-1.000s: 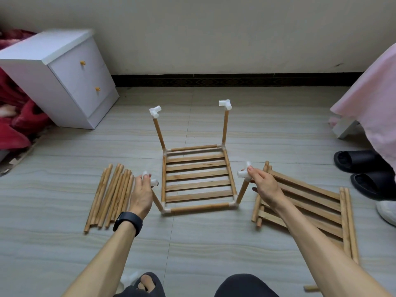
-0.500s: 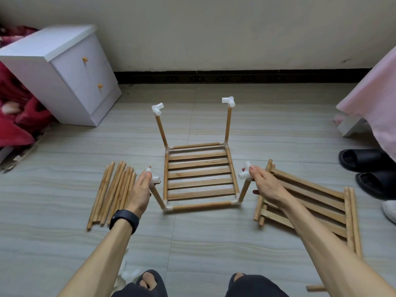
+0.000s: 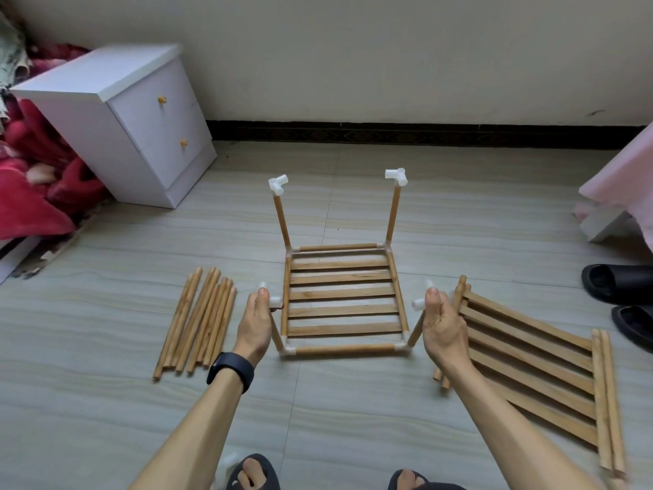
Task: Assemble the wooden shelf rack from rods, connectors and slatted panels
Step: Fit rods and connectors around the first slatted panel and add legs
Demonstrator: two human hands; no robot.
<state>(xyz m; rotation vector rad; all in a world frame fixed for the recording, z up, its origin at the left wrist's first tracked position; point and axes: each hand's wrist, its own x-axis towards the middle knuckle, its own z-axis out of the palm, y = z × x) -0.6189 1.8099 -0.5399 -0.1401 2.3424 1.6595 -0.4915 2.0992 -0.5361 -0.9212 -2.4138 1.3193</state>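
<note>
Gripping white plastic connectors [image 3: 275, 300], both hands [image 3: 254, 323] [image 3: 441, 327] flank the slatted wooden rack [image 3: 341, 293].

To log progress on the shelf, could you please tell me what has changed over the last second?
Very little. The left hand and right hand keep their grip on the near left connector and near right connector, only turning slightly so the thumbs sit on top. The frame, loose rods and spare panel have not shifted.

Pale striped floor tiles [image 3: 106, 401], beige wall [image 3: 353, 47], dark skirting [image 3: 424, 134], white two-drawer cabinet [image 3: 116, 129] at left
</note>
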